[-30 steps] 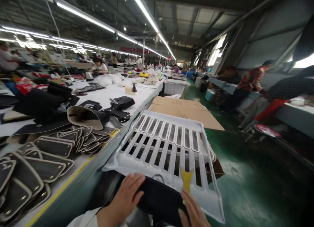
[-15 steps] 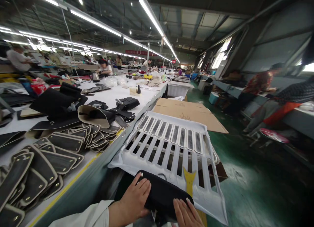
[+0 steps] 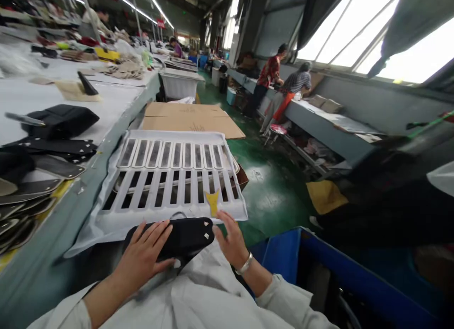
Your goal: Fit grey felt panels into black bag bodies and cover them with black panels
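Note:
A long black leather-like strip (image 3: pixel 187 236) with a rounded right end lies across my lap, two small pale metal bits showing at that end. Over its left part my left hand (image 3: pixel 147 251) rests flat, fingers extended and thumb along the near edge. Just off the rounded end is my right hand (image 3: pixel 230 241), its fingers apart and holding nothing; whether a fingertip touches the edge I cannot tell. Beyond the strip, a yellow forked piece (image 3: pixel 213 202) lies on a white slotted rack (image 3: pixel 170 215). Pale-edged dark strips (image 3: pixel 177 155) fill the rack's far row.
Along the left runs a white worktable (image 3: pixel 117 94) with black leather parts and a pile of edged strips (image 3: pixel 21 225). A cardboard sheet (image 3: pixel 191 117) lies behind the rack. To my right stands a blue bin (image 3: pixel 283 253). Two people bend over a side bench (image 3: pixel 319 120).
The view has swung right and down, bringing the blue bin and windows in. My right hand has come off the black strip's right end and opened; my left hand stays on it.

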Demonstrator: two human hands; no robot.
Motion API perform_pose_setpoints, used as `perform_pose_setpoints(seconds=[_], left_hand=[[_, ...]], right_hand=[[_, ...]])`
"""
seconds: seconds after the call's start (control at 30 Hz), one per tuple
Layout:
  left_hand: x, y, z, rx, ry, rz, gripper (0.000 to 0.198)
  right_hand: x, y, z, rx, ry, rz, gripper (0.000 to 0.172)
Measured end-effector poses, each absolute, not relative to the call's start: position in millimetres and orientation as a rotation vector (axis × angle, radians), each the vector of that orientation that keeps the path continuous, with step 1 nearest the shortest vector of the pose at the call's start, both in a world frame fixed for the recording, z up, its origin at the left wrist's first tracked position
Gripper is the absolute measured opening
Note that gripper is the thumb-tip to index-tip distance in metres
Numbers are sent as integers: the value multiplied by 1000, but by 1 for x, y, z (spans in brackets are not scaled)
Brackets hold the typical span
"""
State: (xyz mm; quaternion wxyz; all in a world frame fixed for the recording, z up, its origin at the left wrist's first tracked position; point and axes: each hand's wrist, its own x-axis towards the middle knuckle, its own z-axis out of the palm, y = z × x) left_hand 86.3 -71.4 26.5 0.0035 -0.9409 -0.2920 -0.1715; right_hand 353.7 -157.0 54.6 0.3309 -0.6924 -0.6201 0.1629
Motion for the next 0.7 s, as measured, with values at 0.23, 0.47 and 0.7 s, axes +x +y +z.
perform_pose_setpoints(seconds=[0.23, 0.47, 0.7], left_hand=[[161, -74, 18, -3118, -577, -490, 65], [144, -73, 17, -3073, -611, -528, 58], [130, -69, -8, -2875, -518, -851, 60]], right_hand=[[351, -165, -15, -1734, -1007, 746, 43], [352, -147, 10, -1645, -1140, 1002, 39], [332, -144, -14, -1778, -1064, 721, 36]])
